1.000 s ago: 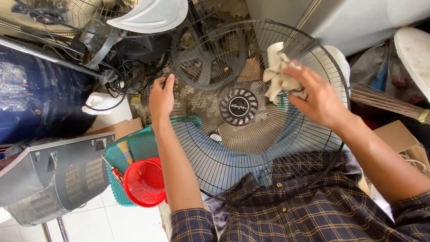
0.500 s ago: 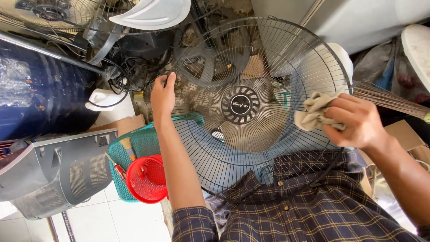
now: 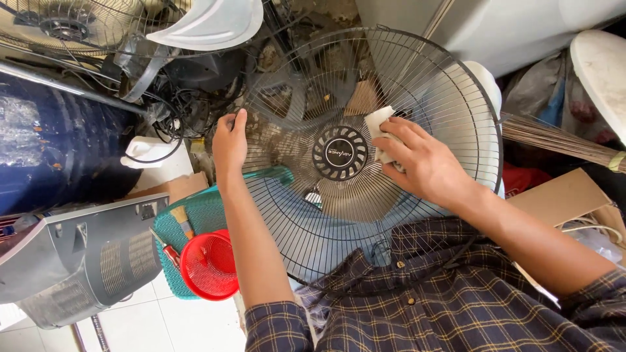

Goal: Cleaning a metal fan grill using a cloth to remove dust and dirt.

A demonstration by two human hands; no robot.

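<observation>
A round wire fan guard point(image 3: 365, 215) is being held up over the lap of a person in a plaid shirt point(image 3: 430, 306), its dark round hub point(image 3: 340, 152) sitting at the middle of the wires. The left hand point(image 3: 229, 145) is being kept at the guard's left rim, fingers half curled around the outer wires and holding nothing else. A pale cloth point(image 3: 378, 130) is being pressed against the wires just to the right of the hub by the right hand point(image 3: 424, 166), whose fingers are laid nearly flat over the cloth, so that only the cloth's upper end is being left in view. Beyond the guard's lower left edge, a teal basket point(image 3: 195, 218) is being used to carry a red cup point(image 3: 210, 265) and a small brush point(image 3: 180, 220). A grey housing point(image 3: 78, 257) is lying at the far left, and a straw broom point(image 3: 561, 143) is leaning at the right.
</observation>
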